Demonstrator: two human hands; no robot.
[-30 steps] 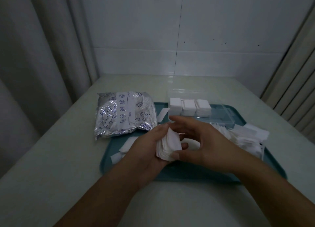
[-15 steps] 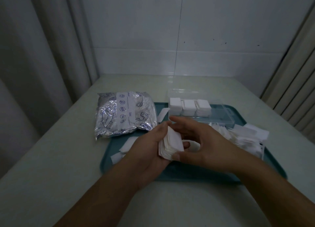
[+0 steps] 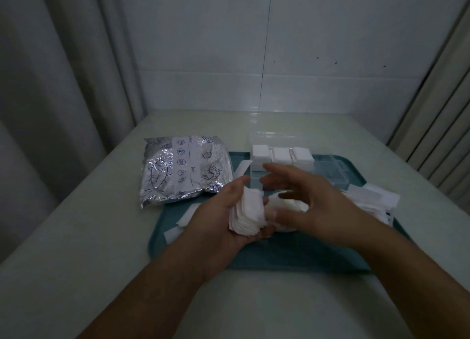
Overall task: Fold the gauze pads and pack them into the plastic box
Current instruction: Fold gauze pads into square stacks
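left hand point(image 3: 221, 211) grips gauze stack point(image 3: 248, 215); right hand point(image 3: 305, 201) spread beside it, above tray point(image 3: 279, 258).

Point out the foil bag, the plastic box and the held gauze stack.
foil bag point(image 3: 185, 170): head view, printed front.
plastic box point(image 3: 330, 169): head view, empty right half.
gauze stack point(image 3: 250, 211): head view, top pad.

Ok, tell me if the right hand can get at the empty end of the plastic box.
Probably yes: the right hand hovers open just in front of the plastic box, whose right end looks uncovered and empty.
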